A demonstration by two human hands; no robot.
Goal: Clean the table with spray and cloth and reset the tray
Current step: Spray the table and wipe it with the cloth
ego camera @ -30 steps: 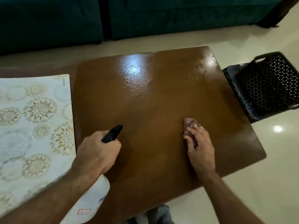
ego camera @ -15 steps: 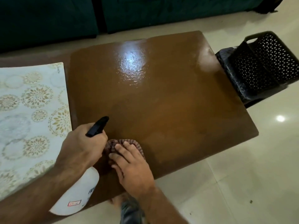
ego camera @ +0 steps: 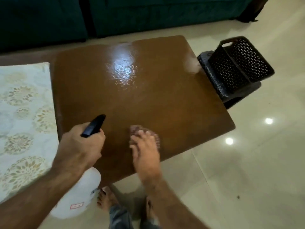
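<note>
Here, seen from above, a person leans over a low brown desk (ego camera: 165, 96), wiping it. At the far left, a pale cloth with a gold flower pattern (ego camera: 23, 121) covers the desk's left end. Just right of it, near the front edge, the left hand (ego camera: 79, 146) curls its fingers tightly round the neck of a white spray bottle (ego camera: 79, 195) with a black nozzle (ego camera: 94, 125); the bottle's body hangs below the wrist, off the front edge of the desk. A little further right, also near the front edge, the right hand (ego camera: 145, 154) lies flat with fingers spread, pressing a small reddish cloth (ego camera: 142, 131) onto the wood. The cloth is bunched under the fingertips.

The wiping step looks to be in hand, with the spray at the ready. A wet sheen (ego camera: 123, 70) shows toward the back edge, so the next move probably calls for carrying the cloth up there in long strokes.

Beyond the right edge, on a dark stool, stands a black perforated tray (ego camera: 239, 63), tipped on its side; it is not yet reset. The floor is glossy cream tile, a dark green sofa (ego camera: 148, 14) runs behind the desk, and bare feet show below.
</note>
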